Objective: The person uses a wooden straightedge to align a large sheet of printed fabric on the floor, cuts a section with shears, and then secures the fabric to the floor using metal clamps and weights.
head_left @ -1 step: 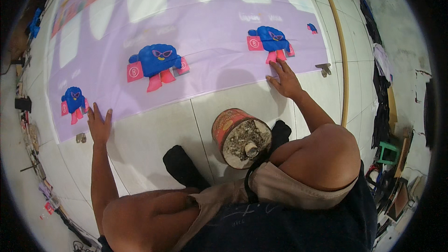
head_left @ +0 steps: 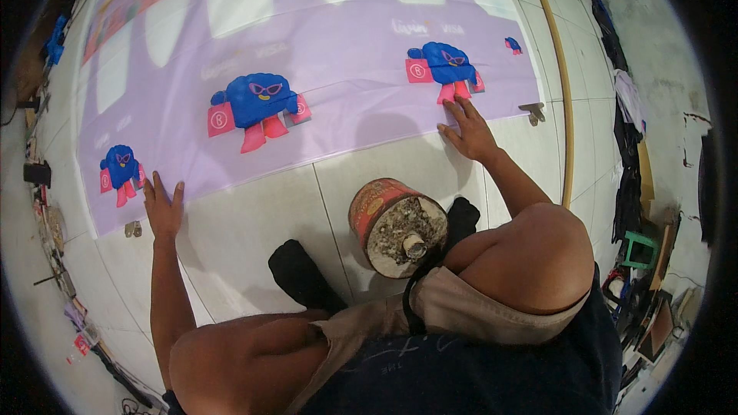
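Note:
A large lilac printed sheet (head_left: 338, 134), with blue cartoon figures and white shapes, lies spread on the tiled floor. On its near edge at the left rests my left hand (head_left: 163, 207), fingers apart, beside the smallest left-side figure. My right hand (head_left: 469, 132) lies on the same edge further right, fingers spread, its fingertips at the pink legs of a blue figure. Neither hand holds anything. Metal clips sit at the sheet's near corners: one clip (head_left: 134, 228) at the left, another clip (head_left: 532, 113) at the right.
Between my feet stands a worn red tin (head_left: 374, 204) filled with a rough grey mass, a short stub in its middle. A long tan pole (head_left: 559, 69) lies along the sheet's right side. A green stool (head_left: 639, 250) and clutter line the right wall; more odds and ends line the left.

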A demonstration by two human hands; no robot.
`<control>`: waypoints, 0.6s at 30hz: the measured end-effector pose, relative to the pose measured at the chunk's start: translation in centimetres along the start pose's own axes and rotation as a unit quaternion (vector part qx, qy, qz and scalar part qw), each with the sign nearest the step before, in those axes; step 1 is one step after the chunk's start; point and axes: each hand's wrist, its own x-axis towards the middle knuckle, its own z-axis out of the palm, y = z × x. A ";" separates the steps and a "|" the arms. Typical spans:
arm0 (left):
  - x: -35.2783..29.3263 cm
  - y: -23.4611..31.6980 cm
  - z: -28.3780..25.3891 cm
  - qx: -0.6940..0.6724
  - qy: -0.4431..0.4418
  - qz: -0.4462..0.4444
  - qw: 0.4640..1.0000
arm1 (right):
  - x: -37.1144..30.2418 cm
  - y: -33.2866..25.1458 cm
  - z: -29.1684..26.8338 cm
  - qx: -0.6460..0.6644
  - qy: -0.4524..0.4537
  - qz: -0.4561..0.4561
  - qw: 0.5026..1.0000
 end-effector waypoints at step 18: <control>0.4 0.2 -0.1 -0.039 0.033 0.030 0.998 | 0.1 0.1 -0.3 0.011 -0.022 0.024 0.999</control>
